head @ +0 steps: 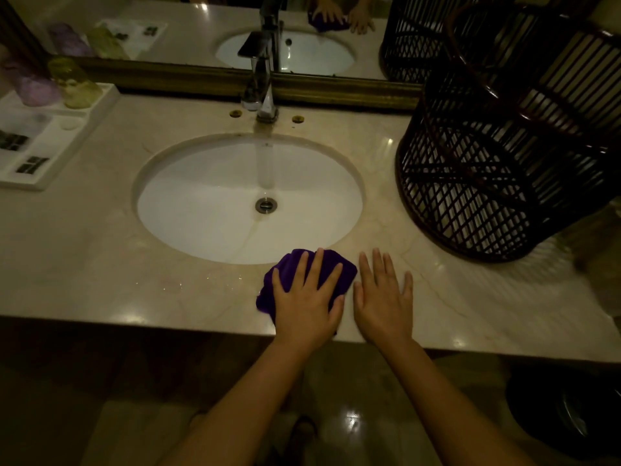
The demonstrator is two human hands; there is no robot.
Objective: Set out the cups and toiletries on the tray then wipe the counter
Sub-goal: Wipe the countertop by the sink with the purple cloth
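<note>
Two cups (75, 83), one cloth (295, 264), one basket (504, 156).

1. The left hand (304, 299) covers the middle of the purple cloth (339, 269), so only its edges show.
2. The white tray (97, 105) is cut off by the left edge.
3. The purple cup (35, 87) and green cup (75, 84) are blurred.
4. Dark packets (32, 164) on the tray are too small to identify.
5. The wicker basket (504, 156) runs past the right edge.
</note>
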